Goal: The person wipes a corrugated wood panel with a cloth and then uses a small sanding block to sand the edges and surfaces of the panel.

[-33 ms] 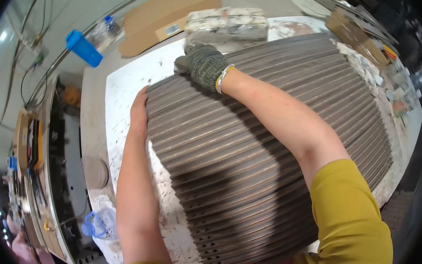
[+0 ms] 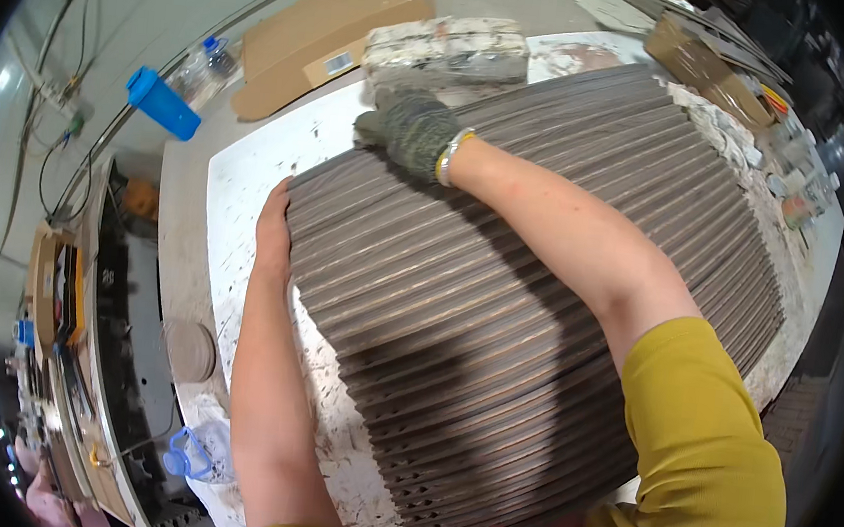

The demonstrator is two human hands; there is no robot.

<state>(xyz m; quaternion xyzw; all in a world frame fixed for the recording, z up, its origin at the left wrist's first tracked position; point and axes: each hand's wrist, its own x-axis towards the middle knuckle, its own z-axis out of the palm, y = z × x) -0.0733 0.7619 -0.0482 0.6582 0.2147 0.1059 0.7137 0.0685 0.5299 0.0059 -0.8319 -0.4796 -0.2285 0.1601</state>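
While I follow this through the head camera, I see the long, ribbed grey-brown strips [image 2: 497,320] lying side by side as one broad sheet over the middle of the desk [image 2: 175,242], their left ends stopping short of its left edge. Part of a white, dark-flecked board [image 2: 250,163] shows beyond those ends.

My bare left hand [image 2: 275,221] is flat, fingers straight and together, alongside the strip ends near the far left corner of the sheet; it seems to press rather than grasp, and I cannot see its thumb. My gloved right hand [image 2: 413,132] lies over the farthest strips near that same corner, fingers partly bent. It is blurred, and I cannot tell whether it has hold of a strip.

I judge the step in hand to be squaring the strip ends and bedding the far row against its neighbours. The next move, as I read it, calls for light, even pressure: the left hand as a stop at the ends, the right pushing sideways without lifting a rib out of line.

Toward the desk's far edge, a plastic-wrapped block [image 2: 448,53] sits just beyond my right hand, with brown cardboard [image 2: 332,25] beside it.
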